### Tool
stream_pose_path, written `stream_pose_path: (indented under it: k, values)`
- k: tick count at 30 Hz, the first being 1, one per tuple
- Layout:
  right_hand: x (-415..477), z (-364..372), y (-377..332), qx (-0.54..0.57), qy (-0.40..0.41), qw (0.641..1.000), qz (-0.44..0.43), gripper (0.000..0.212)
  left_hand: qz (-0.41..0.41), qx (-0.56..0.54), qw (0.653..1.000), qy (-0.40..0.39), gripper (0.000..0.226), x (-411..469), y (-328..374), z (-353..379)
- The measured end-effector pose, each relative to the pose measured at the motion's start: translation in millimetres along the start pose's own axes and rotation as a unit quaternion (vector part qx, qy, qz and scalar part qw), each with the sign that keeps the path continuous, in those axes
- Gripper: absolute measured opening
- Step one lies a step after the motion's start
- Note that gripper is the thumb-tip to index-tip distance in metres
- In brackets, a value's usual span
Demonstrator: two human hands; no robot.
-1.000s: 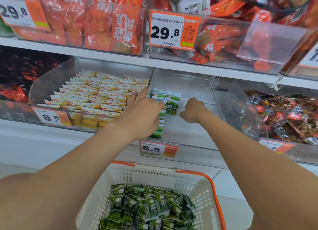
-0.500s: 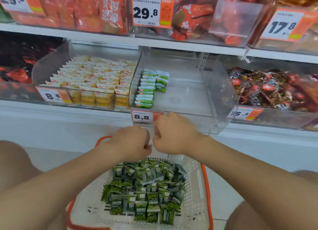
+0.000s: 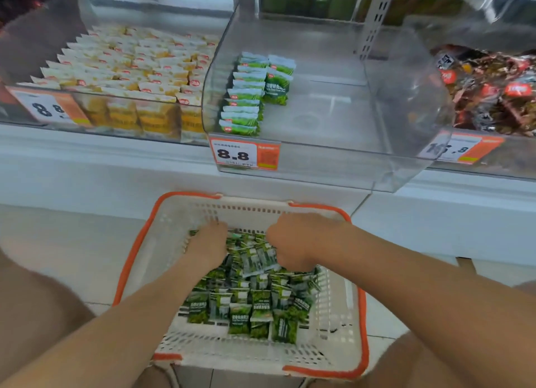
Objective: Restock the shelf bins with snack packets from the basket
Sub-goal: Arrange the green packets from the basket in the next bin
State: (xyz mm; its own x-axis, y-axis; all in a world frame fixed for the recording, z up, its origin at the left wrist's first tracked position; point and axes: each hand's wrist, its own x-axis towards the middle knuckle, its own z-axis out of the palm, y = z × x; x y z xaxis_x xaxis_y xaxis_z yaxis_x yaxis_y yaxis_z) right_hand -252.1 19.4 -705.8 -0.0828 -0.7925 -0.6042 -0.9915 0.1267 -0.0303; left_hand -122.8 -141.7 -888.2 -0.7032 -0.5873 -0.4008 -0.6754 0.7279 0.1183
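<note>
Left hand and right hand both reach into the one basket of green packets, right fingers curled, left hidden, grip unclear; the middle bin of three holds one row plus two.

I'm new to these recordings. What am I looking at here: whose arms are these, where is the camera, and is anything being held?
There is no machine here. A person works with bare hands, and the one camera sits on their head, looking forward and down, so both arms come in from the bottom edge.

The left hand and right hand are down in a white basket with an orange rim, among a heap of green packets. The fingers are hidden, so I cannot tell whether either hand has gripped any.

Above, a clear bin holds a row of matching packets along its left wall. The bin to its left holds yellow packets. The bin on the right holds dark and red packets.
</note>
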Motion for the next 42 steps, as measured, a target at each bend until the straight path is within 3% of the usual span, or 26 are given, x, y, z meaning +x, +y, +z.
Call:
stream_pose_path:
  k: [5, 11, 14, 17, 22, 28, 31, 33, 38, 42]
  values:
    - [24.8, 3.2, 6.7, 0.000, -0.012, 1.000, -0.014, 0.007, 0.017, 0.002, 1.000, -0.003, 0.046, 27.6, -9.6, 25.0]
    - [37.3, 0.4, 5.4, -0.003, -0.015, 1.000, -0.024, 0.008, 0.008, -0.008, 1.000, 0.028, 0.002, 29.9, -12.1, 34.1]
    - [32.4, -3.5, 6.0, -0.018, -0.015, 1.000, -0.019, 0.011, 0.036, -0.105, 0.994, 0.023, 0.015, 27.0, -10.2, 27.8]
    - [22.5, -10.9, 5.9, -0.016, 0.002, 1.000, -0.003, 0.010, 0.052, -0.245, 0.968, 0.011, 0.014, 11.2, 1.5, -2.3]
    - [10.8, -17.2, 12.2, 0.055, 0.113, 0.991, 0.054, 0.013, 0.097, -0.384, 0.918, -0.005, 0.013, -26.3, 29.4, -67.1]
    - [-12.6, -31.5, 18.3, 0.177, 0.168, 0.967, 0.067, 0.028, 0.145, -0.446, 0.883, -0.026, 0.015, -85.6, 58.7, -141.1]
    - [-28.5, -42.9, 20.2, 0.225, 0.214, 0.948, 0.075, 0.022, 0.174, -0.442, 0.879, -0.041, 0.036, -98.4, 53.1, -165.9]
    - [-36.8, -50.5, 19.4, 0.246, 0.223, 0.940, 0.076, 0.021, 0.172, -0.435, 0.883, -0.027, 0.048, -102.7, 50.1, -174.4]
    - [-56.5, -64.3, 13.1, 0.350, 0.231, 0.905, 0.069, 0.018, 0.200, -0.412, 0.888, 0.046, 0.045, -111.4, 50.6, -194.6]
    - [-62.2, -87.9, 16.0, 0.362, 0.361, 0.857, 0.063, 0.017, 0.229, -0.370, 0.884, 0.171, 0.034, -116.7, 43.0, -226.7]
